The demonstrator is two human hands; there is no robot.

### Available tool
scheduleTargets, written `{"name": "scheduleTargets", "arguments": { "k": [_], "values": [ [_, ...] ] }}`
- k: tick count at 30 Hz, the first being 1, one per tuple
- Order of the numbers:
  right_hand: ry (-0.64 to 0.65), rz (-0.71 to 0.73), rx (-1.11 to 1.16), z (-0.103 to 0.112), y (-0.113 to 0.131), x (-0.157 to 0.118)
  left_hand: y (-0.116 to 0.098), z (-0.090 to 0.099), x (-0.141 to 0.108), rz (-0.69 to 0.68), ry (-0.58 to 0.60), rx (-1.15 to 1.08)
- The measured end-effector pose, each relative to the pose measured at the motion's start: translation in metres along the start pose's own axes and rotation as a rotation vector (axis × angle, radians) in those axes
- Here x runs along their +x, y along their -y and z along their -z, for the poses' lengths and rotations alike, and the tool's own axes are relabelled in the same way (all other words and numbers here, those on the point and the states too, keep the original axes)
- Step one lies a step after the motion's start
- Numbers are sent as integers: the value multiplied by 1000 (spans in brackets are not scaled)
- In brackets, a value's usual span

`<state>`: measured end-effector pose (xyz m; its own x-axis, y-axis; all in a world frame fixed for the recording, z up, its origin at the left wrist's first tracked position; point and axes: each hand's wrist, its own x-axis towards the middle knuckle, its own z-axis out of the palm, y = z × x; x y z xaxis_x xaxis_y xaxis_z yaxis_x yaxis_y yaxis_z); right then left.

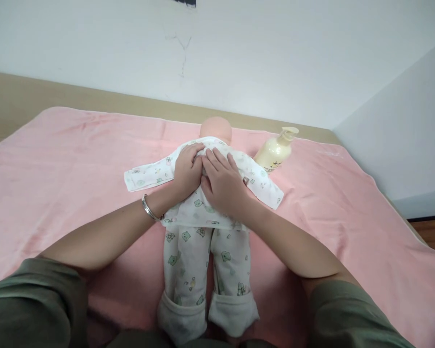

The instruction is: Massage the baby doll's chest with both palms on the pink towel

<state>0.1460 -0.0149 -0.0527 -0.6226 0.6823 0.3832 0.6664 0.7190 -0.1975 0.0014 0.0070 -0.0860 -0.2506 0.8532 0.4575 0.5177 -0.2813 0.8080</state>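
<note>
A baby doll [216, 129] lies face down, its bald head pointing away from me. It wears a white long-sleeved top [188, 210] printed with small bears and matching trousers [186, 261] with turned-up cuffs. Flat on the upper back of the top rests my left hand [189, 168], its fingers stretched forward. Beside it, with the thumbs close together, my right hand [223, 179] also lies flat on the cloth, fingers extended. Neither hand grips anything. The doll's sleeves spread out to both sides.
A cream pump bottle [274, 151] leans or lies by the doll's right-hand sleeve. Under everything is a pink blanket [94, 159] on a wooden surface [7, 92]. A white wall [257, 58] rises behind its far edge.
</note>
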Motion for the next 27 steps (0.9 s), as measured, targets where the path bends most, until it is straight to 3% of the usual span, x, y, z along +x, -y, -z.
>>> {"name": "scheduleTargets", "arguments": {
  "k": [3,6,8,11,14,16,20,23,27],
  "values": [
    [41,17,117,-1,-36,16,0,0,0,-16,-2,13],
    [-1,-73,160,0,-64,28,0,0,1,-15,4,41],
    [-17,-162,104,2,-62,27,1,-1,0,-9,5,49],
    [4,-231,-25,4,-28,13,1,-1,0,-3,5,54],
    [25,-125,-80,4,7,-4,0,0,1,-7,28,93],
    [38,-71,-67,5,12,-6,-3,1,4,-17,64,136],
    [113,-75,61,6,-20,12,-15,2,2,-22,114,263],
    [110,-168,123,7,-49,28,-29,1,-11,-75,125,373],
    [52,-266,90,6,-53,29,-39,0,-28,-162,220,386]
  ]
}}
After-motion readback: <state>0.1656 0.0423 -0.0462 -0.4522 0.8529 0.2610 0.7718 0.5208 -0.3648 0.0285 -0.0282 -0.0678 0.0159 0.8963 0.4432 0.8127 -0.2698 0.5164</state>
